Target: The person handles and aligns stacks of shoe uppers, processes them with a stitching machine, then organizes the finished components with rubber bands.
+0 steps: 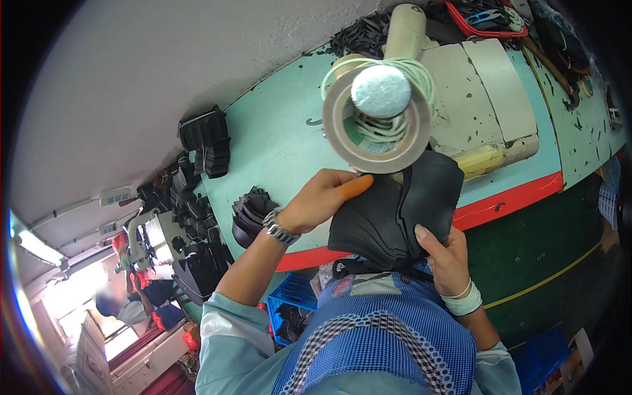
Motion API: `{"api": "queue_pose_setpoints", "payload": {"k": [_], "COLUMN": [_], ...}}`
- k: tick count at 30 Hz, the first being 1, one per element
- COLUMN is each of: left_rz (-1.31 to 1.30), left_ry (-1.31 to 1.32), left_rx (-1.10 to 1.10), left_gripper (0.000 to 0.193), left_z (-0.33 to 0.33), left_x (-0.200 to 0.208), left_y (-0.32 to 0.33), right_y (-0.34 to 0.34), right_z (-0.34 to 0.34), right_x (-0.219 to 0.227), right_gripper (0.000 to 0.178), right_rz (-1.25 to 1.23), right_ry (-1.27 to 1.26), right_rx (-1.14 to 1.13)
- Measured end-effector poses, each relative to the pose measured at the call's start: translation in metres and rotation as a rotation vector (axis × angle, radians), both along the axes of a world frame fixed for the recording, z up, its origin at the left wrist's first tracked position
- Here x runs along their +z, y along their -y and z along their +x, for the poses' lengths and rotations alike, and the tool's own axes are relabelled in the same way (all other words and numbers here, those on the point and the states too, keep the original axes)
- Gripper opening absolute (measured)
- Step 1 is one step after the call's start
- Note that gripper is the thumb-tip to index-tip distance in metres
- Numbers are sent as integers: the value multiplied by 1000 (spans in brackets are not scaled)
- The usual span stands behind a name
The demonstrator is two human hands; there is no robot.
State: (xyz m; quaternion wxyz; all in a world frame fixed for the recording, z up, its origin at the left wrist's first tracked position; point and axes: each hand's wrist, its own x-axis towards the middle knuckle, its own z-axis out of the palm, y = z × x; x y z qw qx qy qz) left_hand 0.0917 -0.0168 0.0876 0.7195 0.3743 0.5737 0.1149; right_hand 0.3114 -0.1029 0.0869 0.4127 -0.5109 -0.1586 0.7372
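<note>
A stack of thin black sheet pieces point(372, 227), leather-like and cut to shape, is held in front of me at the table's red front edge. My left hand point(319, 203) is closed on its upper left side, with an orange cover on one digit. My right hand point(449, 260) grips the lower right side, thumb on top and the other fingers mostly hidden beneath. The pieces fan apart into layers along the middle. Just beyond the stack, a pale machine post carries a roll of tape point(376, 164) and a coil of light green cord point(421, 78).
On the green table point(276, 141), bundled black pieces point(253, 214) lie left of my arm, with more bundles point(205, 141) by the wall. A red tray of tools point(487, 20) stands at the far right. Below the table edge sits a blue crate point(293, 296). Another person point(128, 306) is at far left.
</note>
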Motion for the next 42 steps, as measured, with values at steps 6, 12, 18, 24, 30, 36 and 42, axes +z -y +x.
{"api": "queue_pose_setpoints", "payload": {"k": [6, 12, 18, 24, 30, 36, 42], "left_rz": [-6, 95, -108, -182, 1, 15, -3], "left_ry": [4, -81, -78, 189, -150, -124, -46], "left_rx": [-184, -164, -230, 71, -217, -81, -116], "left_gripper": [31, 39, 26, 25, 30, 41, 35], "left_z": [-5, -7, -8, -5, -8, -10, -10], "left_x": [14, 3, 5, 13, 4, 0, 4], "left_y": [-10, 0, -11, 2, -8, 3, 4], "right_y": [1, 1, 0, 0, 1, 3, 1], "right_z": [4, 3, 3, 4, 1, -2, 2], "right_x": [-6, -3, -5, -5, -5, -5, -5], "right_gripper": [24, 24, 24, 26, 26, 27, 27], "right_rz": [-42, -25, -28, -19, -25, -20, 16], "right_ry": [-73, -62, -60, -64, -68, -81, -10], "right_rx": [2, -39, -14, -82, -83, -70, -90]}}
